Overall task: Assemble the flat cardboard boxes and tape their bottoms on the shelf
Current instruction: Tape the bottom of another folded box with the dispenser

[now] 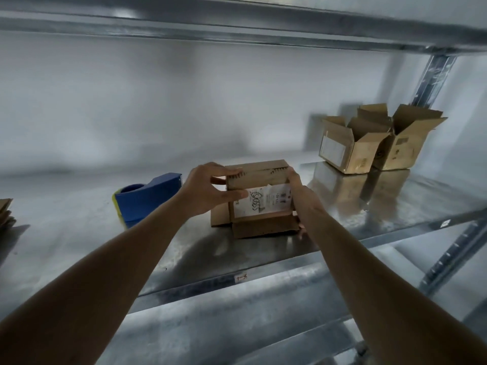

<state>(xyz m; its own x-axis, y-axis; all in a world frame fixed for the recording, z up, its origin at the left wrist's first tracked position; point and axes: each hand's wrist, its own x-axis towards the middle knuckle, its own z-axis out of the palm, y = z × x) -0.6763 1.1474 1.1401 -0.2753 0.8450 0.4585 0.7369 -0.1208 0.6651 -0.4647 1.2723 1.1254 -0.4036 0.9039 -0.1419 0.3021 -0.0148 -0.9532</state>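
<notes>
Box: small brown cardboard box (259,198) upright on metal shelf (79,233), white-labelled face toward us, long axis left-right.
Hands: left hand (210,189) and right hand (303,198) grip its opposite sides.

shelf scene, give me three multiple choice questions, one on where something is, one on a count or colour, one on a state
1. Where is the tape dispenser?
A. left of the held box
B. on top of the held box
C. on the lower shelf

2. How many open boxes stand at the back right?
A. none
B. two
C. five

3. What are the hands doing?
A. hanging idle
B. both gripping the box
C. one holding the dispenser

Answers:
1 A, the blue dispenser sits beside the left hand.
2 B, one open box stands next to another.
3 B, the left hand and right hand clasp the labelled box from either side.
</notes>
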